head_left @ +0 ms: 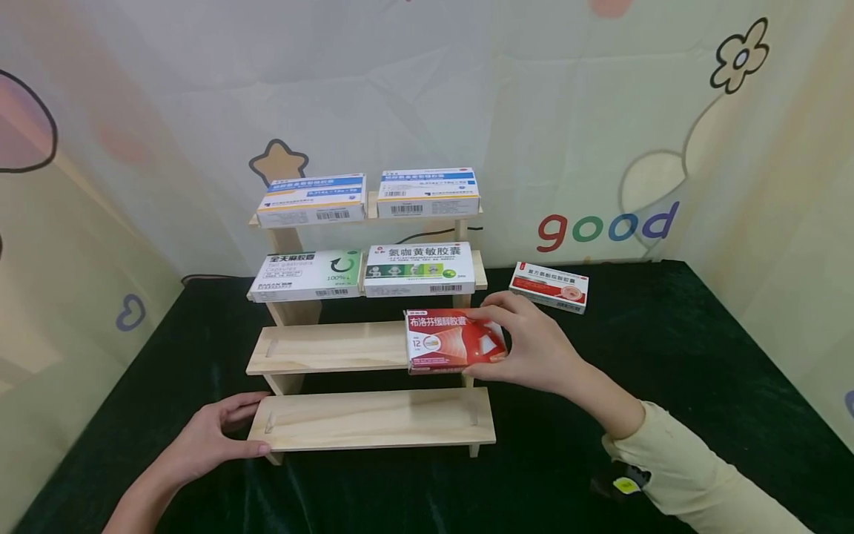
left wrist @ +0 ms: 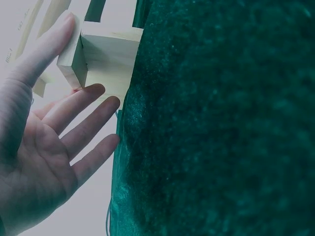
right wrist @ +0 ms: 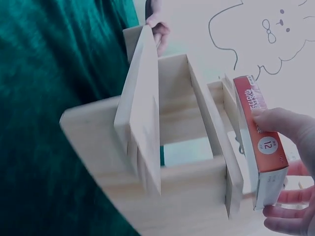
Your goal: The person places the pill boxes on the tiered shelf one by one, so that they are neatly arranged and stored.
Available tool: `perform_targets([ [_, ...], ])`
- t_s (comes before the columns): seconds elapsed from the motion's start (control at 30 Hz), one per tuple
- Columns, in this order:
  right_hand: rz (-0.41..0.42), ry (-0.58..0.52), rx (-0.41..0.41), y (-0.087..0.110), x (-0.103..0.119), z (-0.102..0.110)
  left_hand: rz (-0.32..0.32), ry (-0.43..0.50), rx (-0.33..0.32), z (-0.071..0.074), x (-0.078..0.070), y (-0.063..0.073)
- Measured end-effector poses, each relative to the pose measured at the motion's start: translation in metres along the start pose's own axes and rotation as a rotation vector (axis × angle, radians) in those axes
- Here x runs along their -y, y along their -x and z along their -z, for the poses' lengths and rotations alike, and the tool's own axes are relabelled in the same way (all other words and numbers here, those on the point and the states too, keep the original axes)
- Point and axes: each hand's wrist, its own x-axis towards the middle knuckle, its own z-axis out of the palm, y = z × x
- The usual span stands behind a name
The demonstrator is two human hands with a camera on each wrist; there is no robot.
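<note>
My right hand (head_left: 534, 345) grips a red and white medicine box (head_left: 440, 345) by its right end, thumb at the near edge and fingers at the far edge. In the head view the box overlaps the right part of the second-lowest board of a stepped wooden rack (head_left: 333, 348). The right wrist view shows the red box (right wrist: 263, 132) tilted beside the upper boards. At the rack's lower left, my left hand (head_left: 207, 441) holds the end of the lowest board, thumb at its front edge and fingers at its back edge. In the left wrist view the other fingers (left wrist: 93, 123) are spread.
Two blue and white boxes (head_left: 313, 200) lie on the top board. Below them sit a green and white box (head_left: 310, 274) and a capsule box (head_left: 419, 269) with a green band. A smaller red and white box (head_left: 550, 287) lies on the dark green cloth (head_left: 667, 386) right of the rack.
</note>
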Motion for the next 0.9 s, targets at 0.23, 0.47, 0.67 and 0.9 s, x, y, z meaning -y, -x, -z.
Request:
perform_targets([
  [0.23, 0.005, -0.023, -0.021, -0.007, 0.014, -0.012, -0.003, 0.007, 0.004, 0.000, -0.001, 0.000],
  [0.47, 0.018, -0.029, -0.043, -0.012, 0.024, -0.019, 0.004, 0.006, 0.003, 0.000, -0.002, 0.001],
  [0.67, 0.019, -0.049, -0.037, -0.014, 0.034, -0.028, 0.006, 0.011, 0.010, 0.001, -0.001, 0.001],
  [0.9, 0.040, -0.082, -0.041, -0.018, 0.044, -0.038, 0.018, 0.017, 0.012, 0.000, -0.001, 0.000],
])
